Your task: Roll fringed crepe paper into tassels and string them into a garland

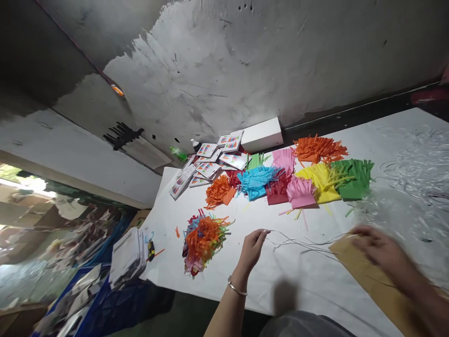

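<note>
Thin white strands [308, 243] stretch above the tabletop [315, 281]: the left hand [253, 245] pinches 1 end, the blurred right hand [377, 248] grasps the other, probably keeping them untangled.

Two hands [253, 245] [375, 248], one bangle [237, 289], one white box [262, 135]
</note>
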Available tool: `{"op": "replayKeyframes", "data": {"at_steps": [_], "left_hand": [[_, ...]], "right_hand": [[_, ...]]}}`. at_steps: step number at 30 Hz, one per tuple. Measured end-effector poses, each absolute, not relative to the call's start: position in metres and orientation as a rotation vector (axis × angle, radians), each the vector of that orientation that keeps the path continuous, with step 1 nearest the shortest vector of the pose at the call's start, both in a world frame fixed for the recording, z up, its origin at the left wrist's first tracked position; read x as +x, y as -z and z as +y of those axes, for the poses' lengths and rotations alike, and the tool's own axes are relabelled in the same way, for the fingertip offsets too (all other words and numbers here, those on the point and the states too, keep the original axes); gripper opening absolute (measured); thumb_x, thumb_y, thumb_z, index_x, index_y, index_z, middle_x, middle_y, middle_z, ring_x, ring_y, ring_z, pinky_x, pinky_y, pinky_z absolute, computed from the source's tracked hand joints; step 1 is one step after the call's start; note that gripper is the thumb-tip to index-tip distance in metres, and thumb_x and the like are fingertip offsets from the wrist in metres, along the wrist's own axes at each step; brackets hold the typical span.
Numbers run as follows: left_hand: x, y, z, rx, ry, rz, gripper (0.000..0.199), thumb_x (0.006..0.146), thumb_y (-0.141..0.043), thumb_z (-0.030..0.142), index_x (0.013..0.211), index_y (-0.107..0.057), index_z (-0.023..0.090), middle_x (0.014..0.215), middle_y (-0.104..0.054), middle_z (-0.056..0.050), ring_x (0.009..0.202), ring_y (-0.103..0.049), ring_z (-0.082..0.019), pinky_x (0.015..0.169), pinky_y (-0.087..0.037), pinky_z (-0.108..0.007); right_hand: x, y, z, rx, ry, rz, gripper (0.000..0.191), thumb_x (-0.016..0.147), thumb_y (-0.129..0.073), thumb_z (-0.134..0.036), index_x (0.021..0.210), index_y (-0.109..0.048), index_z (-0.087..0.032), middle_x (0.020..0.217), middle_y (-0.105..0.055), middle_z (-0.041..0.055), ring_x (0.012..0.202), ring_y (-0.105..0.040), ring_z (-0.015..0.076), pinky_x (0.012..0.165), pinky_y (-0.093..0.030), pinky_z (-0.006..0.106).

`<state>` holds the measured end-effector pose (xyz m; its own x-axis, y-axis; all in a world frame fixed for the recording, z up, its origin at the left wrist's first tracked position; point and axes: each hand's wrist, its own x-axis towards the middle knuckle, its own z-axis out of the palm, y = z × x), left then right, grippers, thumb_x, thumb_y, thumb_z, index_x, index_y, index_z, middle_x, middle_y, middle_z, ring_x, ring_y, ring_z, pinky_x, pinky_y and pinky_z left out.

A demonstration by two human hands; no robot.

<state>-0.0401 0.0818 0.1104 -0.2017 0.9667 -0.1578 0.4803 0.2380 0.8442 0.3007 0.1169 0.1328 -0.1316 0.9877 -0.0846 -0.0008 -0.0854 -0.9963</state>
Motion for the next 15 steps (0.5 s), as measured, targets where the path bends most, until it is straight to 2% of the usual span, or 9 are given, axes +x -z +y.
{"op": "replayKeyframes", "data": {"at_steps": [2,4,5,7,9,12,14,15], "left_hand": [[-0.028,-0.124,0.074,1.335,-0.891,1.684,0.049,0.089,-0.052,0.057,0.101,-0.075,0.016,0.062,-0.061,-0.002,0.064,-0.056,-0.016,0.058,-0.044,-0.025],[-0.021,-0.135,0.064,1.305,-0.908,1.521,0.048,0.089,-0.055,0.056,0.101,-0.075,0.014,0.058,-0.056,0.0,0.058,-0.05,-0.013,0.055,-0.04,-0.023],[-0.02,-0.139,0.06,1.273,-0.913,1.439,0.047,0.089,-0.056,0.055,0.101,-0.075,0.014,0.056,-0.052,0.001,0.055,-0.046,-0.011,0.053,-0.037,-0.023],[-0.026,-0.142,0.052,1.186,-0.947,1.337,0.049,0.087,-0.058,0.057,0.099,-0.073,0.012,0.053,-0.043,0.005,0.05,-0.036,-0.008,0.049,-0.03,-0.021],[-0.047,-0.141,0.048,1.085,-1.054,1.405,0.054,0.085,-0.058,0.063,0.094,-0.071,0.011,0.052,-0.036,0.007,0.047,-0.031,-0.007,0.047,-0.027,-0.021],[-0.097,-0.136,0.047,0.95,-1.231,1.805,0.058,0.083,-0.049,0.07,0.089,-0.066,0.014,0.052,-0.034,0.008,0.045,-0.031,-0.009,0.045,-0.029,-0.022],[-0.126,-0.133,0.048,0.904,-1.254,2.01,0.053,0.084,-0.048,0.066,0.087,-0.064,0.016,0.056,-0.041,0.005,0.047,-0.038,-0.012,0.046,-0.034,-0.024],[-0.134,-0.132,0.048,0.904,-1.245,2.06,0.047,0.083,-0.053,0.061,0.087,-0.064,0.017,0.061,-0.048,0.001,0.052,-0.045,-0.014,0.05,-0.039,-0.026]], "right_hand": [[0.258,-0.115,0.12,-1.164,-1.559,-1.372,0.029,0.082,-0.073,-0.044,0.104,-0.065,-0.027,0.056,-0.04,-0.0079,0.049,-0.042,0.0121,0.045,-0.033,0.024],[0.213,-0.103,0.119,-1.049,-1.782,-1.502,0.046,0.081,-0.071,-0.042,0.122,-0.057,-0.025,0.059,-0.032,-0.0099,0.053,-0.037,0.0111,0.051,-0.031,0.023],[0.195,-0.099,0.117,-1.001,-1.861,-1.563,0.046,0.081,-0.069,-0.042,0.121,-0.058,-0.023,0.059,-0.03,-0.01,0.054,-0.035,0.0108,0.053,-0.03,0.023],[0.173,-0.094,0.113,-0.963,-1.95,-1.629,0.033,0.081,-0.065,-0.046,0.102,-0.064,-0.02,0.061,-0.034,-0.0083,0.056,-0.035,0.0107,0.053,-0.029,0.023],[0.177,-0.089,0.112,-0.985,-1.987,-1.656,0.034,0.082,-0.061,-0.052,0.081,-0.062,-0.018,0.063,-0.04,-0.0055,0.057,-0.036,0.0106,0.051,-0.029,0.023],[0.218,-0.084,0.115,-1.09,-1.987,-1.666,0.042,0.085,-0.053,-0.06,0.076,-0.057,-0.019,0.06,-0.036,-0.0066,0.053,-0.03,0.0102,0.049,-0.025,0.023],[0.249,-0.086,0.119,-1.197,-1.915,-1.676,0.044,0.087,-0.048,-0.063,0.077,-0.055,-0.021,0.056,-0.03,-0.0078,0.051,-0.027,0.0108,0.049,-0.022,0.024],[0.26,-0.09,0.12,-1.248,-1.842,-1.709,0.045,0.088,-0.046,-0.063,0.077,-0.056,-0.021,0.056,-0.032,-0.007,0.052,-0.03,0.0118,0.05,-0.024,0.025]]}}
